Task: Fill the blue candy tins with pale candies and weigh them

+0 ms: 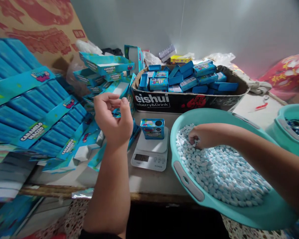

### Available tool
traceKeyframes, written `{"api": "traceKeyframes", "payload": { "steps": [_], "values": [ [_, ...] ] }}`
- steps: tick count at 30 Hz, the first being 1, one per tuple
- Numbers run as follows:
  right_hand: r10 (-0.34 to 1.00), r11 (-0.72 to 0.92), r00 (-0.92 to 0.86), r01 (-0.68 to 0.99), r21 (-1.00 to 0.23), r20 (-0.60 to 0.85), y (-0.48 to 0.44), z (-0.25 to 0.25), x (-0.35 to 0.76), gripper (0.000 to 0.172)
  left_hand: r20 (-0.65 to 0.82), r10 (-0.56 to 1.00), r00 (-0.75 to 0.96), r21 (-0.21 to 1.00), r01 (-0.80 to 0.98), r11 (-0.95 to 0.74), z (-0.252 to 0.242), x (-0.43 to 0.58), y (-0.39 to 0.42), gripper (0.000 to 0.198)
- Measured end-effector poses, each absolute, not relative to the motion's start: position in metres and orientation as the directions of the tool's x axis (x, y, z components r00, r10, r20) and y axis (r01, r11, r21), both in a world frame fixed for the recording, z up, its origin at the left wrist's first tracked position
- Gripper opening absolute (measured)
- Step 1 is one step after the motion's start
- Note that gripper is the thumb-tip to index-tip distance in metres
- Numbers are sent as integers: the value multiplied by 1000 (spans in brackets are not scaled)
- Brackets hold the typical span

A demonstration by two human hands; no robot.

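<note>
My right hand [196, 136] is down among small white and pale-blue candies [229, 172] in a large turquoise basin [175, 146], its fingers curled round a few of them. My left hand [114, 116] hangs in the air left of a white kitchen scale [149, 162], fingers loosely bent and thumb apart, with nothing visible in it. On the scale's plate stands a blue candy tin [152, 128] with a dark round spot on its top. The digits on the scale's display are too faint to read.
Behind the scale, a black cardboard box [176, 102] holds many blue tins [185, 79]. Display cartons packed with tins [40, 109] lean at the left, beside folded blue trays [109, 64]. A second turquoise basin [286, 114] and a small red object [261, 106] are at the right.
</note>
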State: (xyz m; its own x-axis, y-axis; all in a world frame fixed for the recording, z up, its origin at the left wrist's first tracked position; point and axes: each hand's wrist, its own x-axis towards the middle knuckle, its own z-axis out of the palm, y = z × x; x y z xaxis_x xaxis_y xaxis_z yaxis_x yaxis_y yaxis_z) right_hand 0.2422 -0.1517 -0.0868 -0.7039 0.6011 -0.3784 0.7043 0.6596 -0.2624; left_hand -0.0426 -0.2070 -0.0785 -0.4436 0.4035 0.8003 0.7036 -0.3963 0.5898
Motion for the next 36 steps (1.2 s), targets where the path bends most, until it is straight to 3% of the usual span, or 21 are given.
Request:
{"api": "traceKeyframes", "payload": {
  "steps": [6, 16, 25, 29, 33, 36],
  "values": [
    [571, 665, -719, 688, -290, -396, -149, -92, 246, 21, 798, 417, -436, 589, 713, -381, -77, -41, -209, 17],
    [558, 670, -663, 715, -201, -499, -147, -68, 240, 18, 784, 452, -426, 598, 716, -360, -75, -41, -210, 14],
    [622, 638, -646, 746, -193, -442, -152, -55, 239, 17, 721, 636, -277, 573, 754, -321, -67, -37, -214, 17],
    [644, 627, -644, 753, -197, -413, -157, -43, 239, 24, 494, 862, -113, 586, 775, -235, -64, -36, -215, 27],
    [665, 629, -631, 762, -154, -400, -161, -41, 236, 47, 17, 993, 114, 553, 827, -105, -70, -44, -208, 46],
    [628, 672, -646, 731, -116, -433, -165, -47, 230, 55, -54, 991, 124, 541, 838, -75, -72, -43, -204, 40]
  ]
}}
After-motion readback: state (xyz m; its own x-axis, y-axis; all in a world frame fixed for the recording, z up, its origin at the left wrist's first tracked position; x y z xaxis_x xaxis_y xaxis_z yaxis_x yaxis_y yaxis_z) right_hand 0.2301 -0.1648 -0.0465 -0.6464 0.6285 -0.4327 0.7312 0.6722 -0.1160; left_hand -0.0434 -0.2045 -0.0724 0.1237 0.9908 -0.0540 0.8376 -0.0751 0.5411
